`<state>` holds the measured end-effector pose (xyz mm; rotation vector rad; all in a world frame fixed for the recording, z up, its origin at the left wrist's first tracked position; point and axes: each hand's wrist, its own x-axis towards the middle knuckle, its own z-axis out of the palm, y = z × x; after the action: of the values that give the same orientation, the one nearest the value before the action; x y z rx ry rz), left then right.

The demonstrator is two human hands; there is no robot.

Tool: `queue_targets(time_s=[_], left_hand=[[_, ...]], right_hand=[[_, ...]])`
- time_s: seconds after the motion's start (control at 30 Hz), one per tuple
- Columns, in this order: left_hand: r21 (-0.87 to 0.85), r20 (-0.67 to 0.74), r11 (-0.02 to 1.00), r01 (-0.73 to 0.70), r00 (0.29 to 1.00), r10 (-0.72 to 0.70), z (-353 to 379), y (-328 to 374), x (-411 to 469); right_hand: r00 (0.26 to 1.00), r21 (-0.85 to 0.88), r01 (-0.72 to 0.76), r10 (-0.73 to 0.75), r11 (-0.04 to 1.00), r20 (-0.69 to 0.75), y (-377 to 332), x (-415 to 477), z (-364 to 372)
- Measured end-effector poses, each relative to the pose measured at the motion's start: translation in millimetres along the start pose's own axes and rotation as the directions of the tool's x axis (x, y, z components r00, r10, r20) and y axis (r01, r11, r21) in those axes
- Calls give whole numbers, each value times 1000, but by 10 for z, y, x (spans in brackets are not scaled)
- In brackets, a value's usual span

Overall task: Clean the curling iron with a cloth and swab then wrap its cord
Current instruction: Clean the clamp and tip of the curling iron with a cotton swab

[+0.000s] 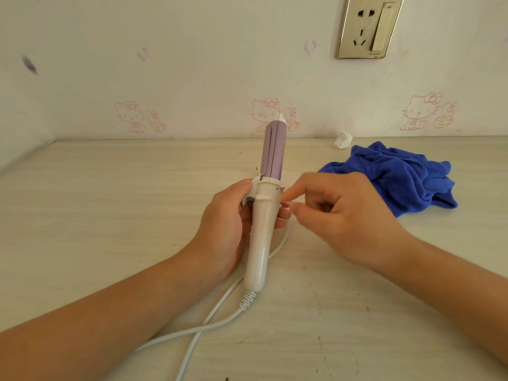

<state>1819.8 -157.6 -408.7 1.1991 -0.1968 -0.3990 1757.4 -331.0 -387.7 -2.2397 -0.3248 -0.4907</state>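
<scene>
curling iron (264, 215) is raised over the middle of the table (110, 202), barrel toward the back edge, its handle gripped in my left hand (222, 224). my right hand (338, 213) has its fingers (299, 188) pinched together at the iron's collar; i cannot tell whether they hold anything. its cord (209, 323) trails to the near edge. the blue cloth (393, 180) lies crumpled toward the back right.

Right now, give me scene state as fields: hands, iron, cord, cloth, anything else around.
left hand: grips the curling iron by its white handle, purple barrel pointing up and away
right hand: fingers pinched together beside the iron's collar; what they hold is too small to tell
cord: loose on the table, crossing itself
blue cloth: crumpled on the table's right side, untouched
white wad: by the wall, behind the cloth
wall socket: nothing plugged in
</scene>
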Motion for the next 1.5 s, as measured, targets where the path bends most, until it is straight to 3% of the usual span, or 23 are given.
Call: queue_targets(time_s=[0.07, 0.2, 0.37, 0.53, 0.7, 0.87, 1.03, 1.2, 1.37, 1.5], left_hand=[[-6, 15, 1000, -15, 1000, 15, -6, -11, -1], [-12, 10, 999, -49, 999, 49, -21, -34, 9], [-20, 26, 999, 36, 999, -36, -16, -16, 31], [67, 40, 998, 10, 999, -13, -52, -24, 30], [75, 44, 997, -20, 999, 17, -29, -14, 11], [157, 43, 983, -95, 995, 89, -15, -5, -9], [163, 20, 984, -71, 997, 69, -17, 23, -35], [113, 43, 992, -60, 998, 56, -24, 20, -26], [98, 29, 994, -49, 999, 46, -33, 14, -14], [97, 39, 995, -27, 999, 23, -28, 7, -13]], right_hand=[[1000, 6, -3, 4, 1000, -23, 20, 24, -35], [986, 77, 45, -57, 996, 159, -18, -105, 9], [1000, 48, -3, 4, 999, -16, 29, 31, -53], [975, 99, 55, -75, 994, 207, -22, -112, 28], [1000, 47, 15, -14, 999, -12, 47, 40, -47], [977, 108, 83, -103, 991, 189, -23, -112, 29], [999, 80, 31, -28, 996, -36, 79, 27, -90], [989, 104, 70, -83, 992, 126, 20, -76, 3], [998, 66, 8, -4, 998, -58, 93, 66, -66], [990, 138, 58, -75, 989, 122, 40, -78, -23]])
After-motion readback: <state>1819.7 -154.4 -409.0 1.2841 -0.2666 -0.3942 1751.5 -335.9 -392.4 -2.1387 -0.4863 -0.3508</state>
